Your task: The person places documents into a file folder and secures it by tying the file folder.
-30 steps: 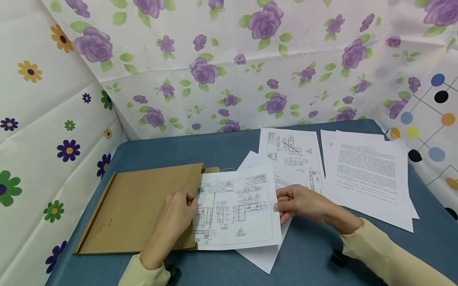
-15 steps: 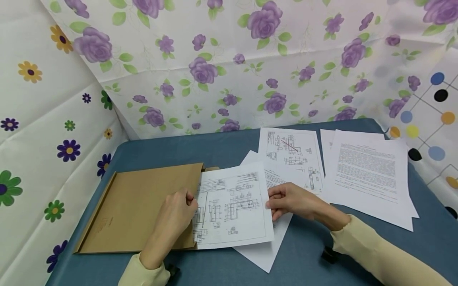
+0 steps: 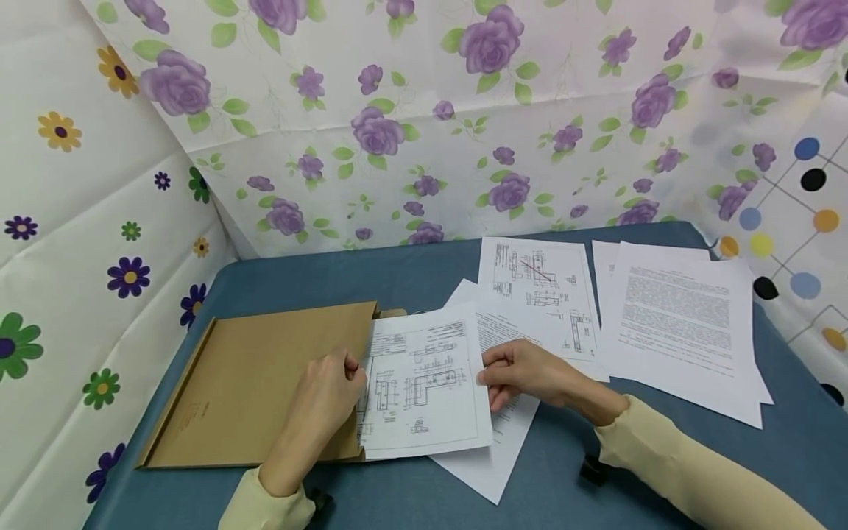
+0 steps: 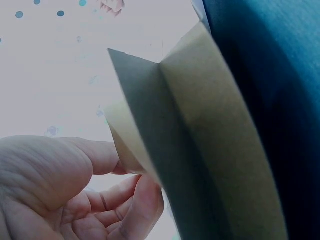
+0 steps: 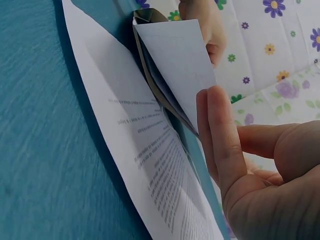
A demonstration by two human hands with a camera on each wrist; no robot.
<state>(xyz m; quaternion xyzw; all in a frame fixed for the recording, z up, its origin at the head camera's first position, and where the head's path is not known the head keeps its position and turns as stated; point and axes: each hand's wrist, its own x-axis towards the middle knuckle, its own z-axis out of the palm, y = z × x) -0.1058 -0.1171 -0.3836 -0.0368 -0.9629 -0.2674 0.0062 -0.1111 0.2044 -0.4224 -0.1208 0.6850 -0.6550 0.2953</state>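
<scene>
A flat brown paper envelope (image 3: 258, 390) lies on the left with its mouth facing right. My left hand (image 3: 331, 390) pinches the upper layer at that mouth; the left wrist view has thumb and curled fingers on the kraft flap (image 4: 142, 115). A sheet with a technical drawing (image 3: 424, 390) lies partly inside the envelope, its left part hidden there. Its right edge is pinched between thumb and fingers of my right hand (image 3: 523, 375). In the right wrist view the sheet's white underside (image 5: 180, 65) enters the raised mouth at a slant.
Beneath the held sheet lies a printed text page (image 3: 503, 442). Another drawing with a red line (image 3: 536, 272) is behind it, and a few overlapping text pages (image 3: 689, 331) lie at right. A blue cloth (image 3: 318, 280) covers the table; flowered sheeting (image 3: 397, 184) hangs behind.
My right hand has moved left with the drawing, and more of the sheet is now inside the envelope. The left hand and envelope stay in place.
</scene>
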